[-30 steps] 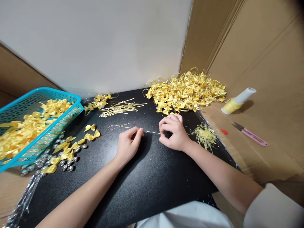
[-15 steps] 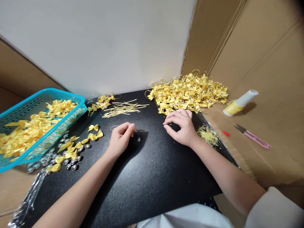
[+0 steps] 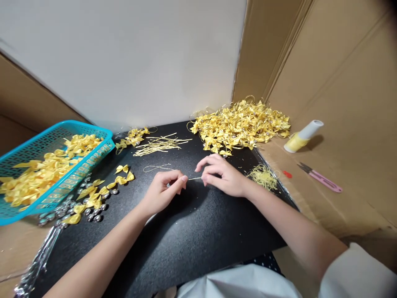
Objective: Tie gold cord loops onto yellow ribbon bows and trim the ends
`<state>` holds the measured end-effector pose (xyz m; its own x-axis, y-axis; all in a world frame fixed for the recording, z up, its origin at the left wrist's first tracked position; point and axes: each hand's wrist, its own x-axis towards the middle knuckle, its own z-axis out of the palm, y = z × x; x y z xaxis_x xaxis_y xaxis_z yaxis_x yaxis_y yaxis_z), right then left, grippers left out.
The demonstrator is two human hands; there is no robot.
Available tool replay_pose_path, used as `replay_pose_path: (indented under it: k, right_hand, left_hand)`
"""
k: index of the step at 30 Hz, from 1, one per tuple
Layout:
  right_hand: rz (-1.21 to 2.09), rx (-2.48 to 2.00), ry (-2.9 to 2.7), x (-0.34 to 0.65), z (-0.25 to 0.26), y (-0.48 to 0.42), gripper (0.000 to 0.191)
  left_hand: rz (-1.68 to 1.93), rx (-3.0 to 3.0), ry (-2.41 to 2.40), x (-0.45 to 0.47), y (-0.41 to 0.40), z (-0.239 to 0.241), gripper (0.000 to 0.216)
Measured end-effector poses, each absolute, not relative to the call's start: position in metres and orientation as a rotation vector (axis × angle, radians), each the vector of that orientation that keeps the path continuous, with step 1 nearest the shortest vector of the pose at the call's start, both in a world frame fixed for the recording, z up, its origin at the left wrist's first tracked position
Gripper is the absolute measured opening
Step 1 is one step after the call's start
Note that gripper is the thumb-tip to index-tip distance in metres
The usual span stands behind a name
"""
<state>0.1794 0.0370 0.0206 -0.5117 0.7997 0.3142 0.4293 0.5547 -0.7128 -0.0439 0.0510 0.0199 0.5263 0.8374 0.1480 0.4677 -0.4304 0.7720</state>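
Over the middle of the black board, my left hand (image 3: 166,188) pinches a thin yellow cord (image 3: 194,179). Its other end runs into the thumb and fingertips of my right hand (image 3: 221,174), which are closed on it, so a short straight length spans the gap. Behind my left hand lies a thin looped cord (image 3: 151,168); whether it joins the held one, I cannot tell. Farther back is a bundle of cut yellow cords (image 3: 159,144). Yellow ribbon bows (image 3: 120,179) and small silver bells (image 3: 94,216) are scattered to the left.
A blue basket (image 3: 107,142) of yellow bows stands left. Finished bow pieces (image 3: 242,124) pile up at back right. Cord scraps (image 3: 263,176), a red piece (image 3: 287,174), pink-handled snips (image 3: 325,181) and a thread spool (image 3: 305,136) lie right. Silver strands (image 3: 40,260) hang at lower left.
My hands have come closer together; the right has moved left and down and now grips the cord. My left hand has shifted slightly right. The view has turned a little.
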Motion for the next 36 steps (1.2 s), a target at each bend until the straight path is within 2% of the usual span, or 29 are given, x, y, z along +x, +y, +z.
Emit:
replay_pose_path:
  k: [12,15,16,18,19,20,22,25,28,36]
  right_hand:
    - [0.397,-1.269,-2.267,0.253,0.016,-0.005,0.020]
    - [0.365,-1.354,-2.210,0.253,0.010,-0.013,0.008]
    - [0.384,-1.372,-2.190,0.249,0.007,-0.015,0.012]
    - [0.457,-1.359,-2.188,0.235,0.002,-0.016,0.034]
    - [0.502,-1.324,-2.203,0.227,0.000,-0.016,0.039]
    - [0.549,-1.272,-2.224,0.219,-0.001,-0.015,0.035]
    - [0.622,-1.190,-2.231,0.211,-0.001,-0.014,0.012]
    - [0.669,-1.157,-2.167,0.218,0.003,-0.012,0.015]
    - [0.683,-1.168,-2.119,0.236,0.005,-0.014,0.011]
    - [0.525,-1.292,-1.939,0.252,-0.002,-0.026,0.009]
  left_hand:
    - [0.303,2.319,0.958,-0.022,0.037,0.004,0.035]
    - [0.286,2.379,0.926,-0.014,0.035,0.010,0.032]
    - [0.296,2.379,0.915,-0.011,0.034,0.014,0.032]
    - [0.339,2.374,0.893,-0.005,0.031,0.022,0.032]
    - [0.365,2.372,0.881,-0.002,0.030,0.026,0.031]
    - [0.390,2.369,0.871,0.000,0.028,0.029,0.031]
    - [0.425,2.365,0.864,0.002,0.025,0.033,0.030]
    - [0.401,2.357,0.880,-0.001,0.023,0.031,0.032]
    - [0.315,2.339,0.885,-0.004,0.023,0.022,0.034]
    - [0.044,2.444,0.846,0.011,0.027,0.012,0.032]
